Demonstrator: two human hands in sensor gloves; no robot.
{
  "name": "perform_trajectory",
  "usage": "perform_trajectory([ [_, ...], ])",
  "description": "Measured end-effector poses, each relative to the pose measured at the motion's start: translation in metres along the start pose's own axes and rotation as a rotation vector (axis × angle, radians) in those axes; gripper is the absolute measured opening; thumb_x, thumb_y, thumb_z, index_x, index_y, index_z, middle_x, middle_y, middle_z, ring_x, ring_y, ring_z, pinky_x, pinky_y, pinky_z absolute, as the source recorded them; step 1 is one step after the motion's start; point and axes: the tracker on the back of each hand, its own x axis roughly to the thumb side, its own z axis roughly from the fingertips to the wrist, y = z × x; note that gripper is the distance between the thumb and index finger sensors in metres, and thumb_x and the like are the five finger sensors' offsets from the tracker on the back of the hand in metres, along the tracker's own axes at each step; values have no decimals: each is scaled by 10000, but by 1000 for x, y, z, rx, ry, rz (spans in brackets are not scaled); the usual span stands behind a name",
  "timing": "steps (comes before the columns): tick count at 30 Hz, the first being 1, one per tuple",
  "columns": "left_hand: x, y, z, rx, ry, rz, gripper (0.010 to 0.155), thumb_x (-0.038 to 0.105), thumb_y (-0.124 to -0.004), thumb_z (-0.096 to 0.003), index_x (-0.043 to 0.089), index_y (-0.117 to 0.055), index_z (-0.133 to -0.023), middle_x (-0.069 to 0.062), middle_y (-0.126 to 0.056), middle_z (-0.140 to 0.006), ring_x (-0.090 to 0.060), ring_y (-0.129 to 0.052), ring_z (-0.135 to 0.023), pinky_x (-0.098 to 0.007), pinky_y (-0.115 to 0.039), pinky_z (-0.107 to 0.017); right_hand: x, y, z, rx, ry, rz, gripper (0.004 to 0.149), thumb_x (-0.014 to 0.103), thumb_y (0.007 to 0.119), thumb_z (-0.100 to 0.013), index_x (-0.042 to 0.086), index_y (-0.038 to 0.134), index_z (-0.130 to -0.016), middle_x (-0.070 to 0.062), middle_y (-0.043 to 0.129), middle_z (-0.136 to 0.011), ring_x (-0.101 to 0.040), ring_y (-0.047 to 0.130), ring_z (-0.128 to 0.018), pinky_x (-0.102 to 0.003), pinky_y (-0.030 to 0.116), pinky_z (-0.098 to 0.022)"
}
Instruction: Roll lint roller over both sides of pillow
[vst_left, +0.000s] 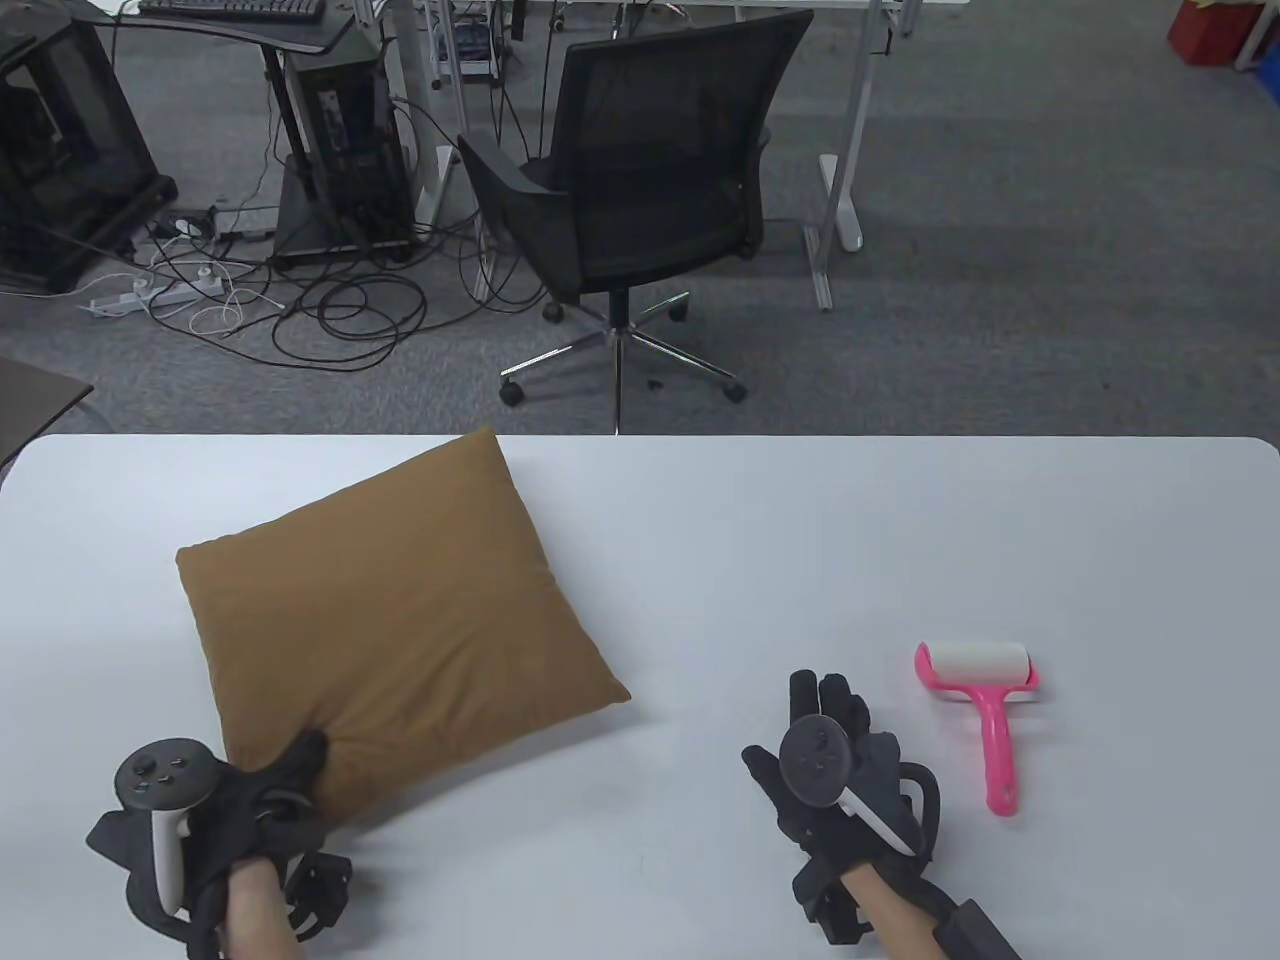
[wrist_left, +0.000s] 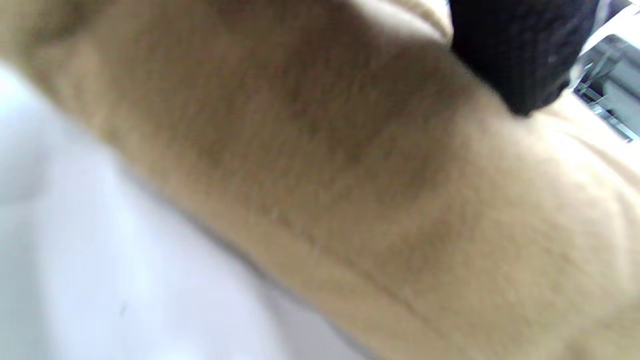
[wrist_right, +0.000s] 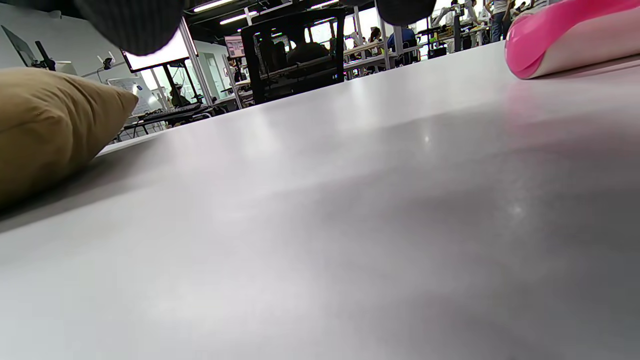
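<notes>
Two hands working: left hand (vst_left: 262, 800) gripping soft pillow (vst_left: 400, 625) corner, right hand (vst_left: 835, 765) flat, fingers relaxed. Light lint roller (vst_left: 985, 700): take by handle.

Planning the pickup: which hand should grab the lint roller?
Right. The right hand lies open beside the lint roller, while the left hand is occupied at the pillow corner.

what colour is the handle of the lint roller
Bright pink, on the plastic lint roller with its white sticky roll; the table view shows it best.
</notes>
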Motion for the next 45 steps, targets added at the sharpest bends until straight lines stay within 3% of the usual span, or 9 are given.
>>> perform_trajectory([
  [3, 6, -3, 0, -17, -19, -59, 1148, 715, -787, -392, -1, -222, -1089, -315, -576, -1062, -561, -589, -942, -709, -467, -648, -4, -4, 0, -12, 14, -16, 826, 580, 524, -576, 118, 96, -1110, -322, 166, -1168, -566, 376, -1022, -765, 418, -618],
  [7, 13, -6, -2, 6, -88, -71, 974, 598, -834, -405, 121, -359, -1109, -264, -747, -917, -372, -921, -628, -619, -721, -495, -10, -10, 1, -29, 32, -48, 824, 579, 525, -576, 118, 100, -1111, -325, 171, -1167, -567, 386, -1020, -766, 420, -618],
  [14, 35, -34, -3, -129, -333, 85, 787, 427, -868, -450, 103, -483, -1056, -231, -841, -756, -289, -937, -446, -570, -771, -410, -30, -26, 2, -82, 98, -114, 824, 577, 530, -575, 114, 114, -1114, -328, 181, -1167, -568, 390, -1019, -766, 421, -617],
  [24, 86, -95, 24, -276, -635, -93, 768, 447, -834, -456, 114, -492, -1057, -220, -841, -770, -296, -938, -489, -572, -757, -455, -99, -58, 9, -310, 398, -250, 866, 554, 559, -584, -10, 154, -1101, -353, 140, -1145, -585, 240, -1005, -798, 338, -586],
  [27, 96, -113, 34, -331, -701, -135, 775, 461, -821, -457, 145, -469, -1071, -221, -813, -814, -315, -922, -544, -583, -731, -496, -127, -53, 8, -266, 529, -269, 884, 550, 597, -582, -26, 162, -1094, -363, 194, -1146, -593, 247, -990, -793, 338, -584],
  [35, 100, -124, 42, -327, -719, -217, 887, 563, -765, -450, 81, -375, -1085, -248, -765, -867, -355, -905, -614, -602, -707, -525, -152, -17, -7, 84, 729, -185, 902, 508, 707, -574, -79, 270, -1100, -380, 218, -1142, -605, 246, -975, -729, 291, -625],
  [39, 96, -118, 40, -359, -650, -250, 973, 663, -735, -434, 54, -346, -1087, -266, -757, -910, -394, -929, -637, -621, -717, -516, -151, -15, -10, 42, 747, -95, 639, 375, 662, -613, -3, 469, -1090, -319, 248, -1163, -565, 269, -1006, -729, 316, -638],
  [42, 95, -110, 43, -419, -576, -313, 1011, 708, -693, -440, 36, -311, -1092, -263, -733, -957, -413, -942, -654, -624, -728, -512, -151, -15, -11, 45, 757, -57, 588, 353, 651, -612, 22, 506, -1076, -312, 275, -1169, -578, 296, -1013, -750, 360, -636],
  [45, 93, -106, 45, -421, -551, -369, 1000, 723, -676, -443, 45, -345, -1098, -244, -783, -935, -406, -980, -616, -609, -760, -487, -151, -21, -8, -42, 749, -75, 576, 348, 656, -606, 41, 529, -1076, -346, 485, -1115, -588, 570, -944, -737, 466, -623],
])
